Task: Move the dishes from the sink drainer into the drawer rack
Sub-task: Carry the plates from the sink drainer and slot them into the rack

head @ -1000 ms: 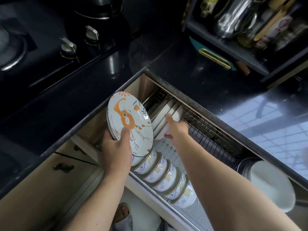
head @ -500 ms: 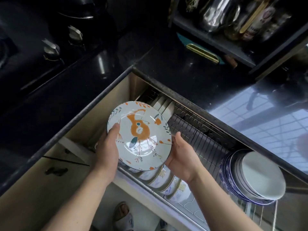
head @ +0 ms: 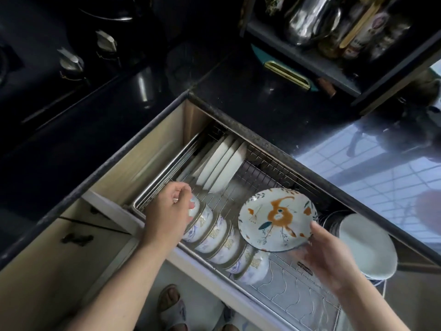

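Observation:
My right hand point(head: 330, 255) grips the orange-and-blue patterned plate point(head: 276, 218) by its lower right edge, thumb on top. The plate hangs tilted over the middle of the wire drawer rack point(head: 293, 289). My left hand point(head: 164, 216) is at the rack's left end, its fingers curled on the rim of the end bowl point(head: 194, 207) in a row of patterned bowls point(head: 226, 243) standing on edge. White plates point(head: 222, 166) stand upright at the back left of the rack.
A stack of plates topped by a white one point(head: 367, 244) sits at the rack's right end. The black countertop point(head: 262, 111) overhangs the drawer's back. Stove knobs point(head: 71, 60) are at far left. Slippered feet point(head: 171, 304) stand below the drawer.
My left hand let go of the patterned plate and moved left to the end bowl. My right hand carried the plate to the right, over the rack's middle.

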